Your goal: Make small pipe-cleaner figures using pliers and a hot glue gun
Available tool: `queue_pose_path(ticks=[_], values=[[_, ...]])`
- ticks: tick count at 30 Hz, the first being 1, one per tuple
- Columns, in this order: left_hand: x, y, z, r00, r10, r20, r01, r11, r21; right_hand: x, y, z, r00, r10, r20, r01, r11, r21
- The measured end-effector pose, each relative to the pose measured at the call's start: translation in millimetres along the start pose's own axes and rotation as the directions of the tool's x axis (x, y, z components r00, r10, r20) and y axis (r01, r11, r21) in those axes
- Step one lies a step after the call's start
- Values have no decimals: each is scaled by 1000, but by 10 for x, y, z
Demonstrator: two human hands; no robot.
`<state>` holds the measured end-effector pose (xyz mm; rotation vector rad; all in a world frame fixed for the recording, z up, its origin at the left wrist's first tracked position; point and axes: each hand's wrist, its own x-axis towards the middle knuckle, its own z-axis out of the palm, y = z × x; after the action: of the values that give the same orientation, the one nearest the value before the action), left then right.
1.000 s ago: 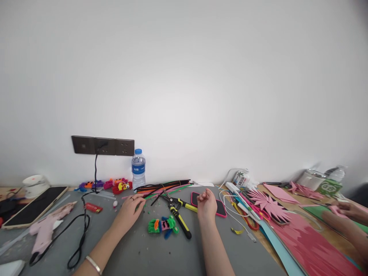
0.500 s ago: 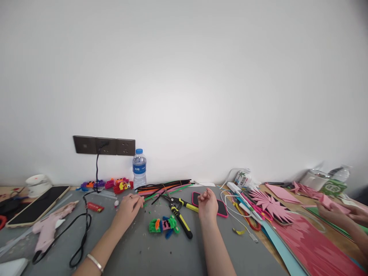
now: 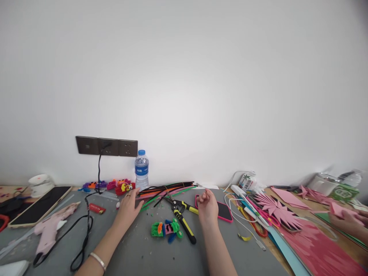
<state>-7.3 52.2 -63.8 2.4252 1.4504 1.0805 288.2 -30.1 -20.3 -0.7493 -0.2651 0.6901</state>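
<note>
On a grey mat [image 3: 186,262], pipe cleaners [image 3: 161,189] lie at twelve o'clock; a person's left hand [image 3: 128,207], fingers loosely spread, is at ten, the right hand [image 3: 208,208], fingers curled in, at two, a multicoloured fuzzy figure [image 3: 168,229] between.

A blue label [image 3: 142,170], apparently reading "冰露," is wrapping the bottle [image 3: 142,181] at the grey mat's [image 3: 143,241] back edge; other lettering is appearing illegibly small.
</note>
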Motion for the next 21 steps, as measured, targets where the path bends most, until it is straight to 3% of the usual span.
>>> queue_pose_path(ticks=[5, 8, 12, 17, 21], values=[[12, 91, -77, 984, -53, 168, 42, 997, 68, -84, -26, 90, 999, 34, 34, -34, 999, -1], [14, 207, -164, 976, -67, 208, 46, 993, 107, -137, -18, 137, 997, 52, 62, -51, 999, -17], [17, 274, -245, 985, -68, 161, 56, 995, 79, -187, 6, 181, 993, 67, 94, -63, 997, -46], [25, 250, -265, 992, -97, 86, 107, 987, -118, -218, 19, 204, 990, 71, 120, -62, 995, -75], [7, 249, -233, 995, -2, 104, 22, 981, -191, -225, 20, 209, 990, 75, 122, -64, 994, -91]])
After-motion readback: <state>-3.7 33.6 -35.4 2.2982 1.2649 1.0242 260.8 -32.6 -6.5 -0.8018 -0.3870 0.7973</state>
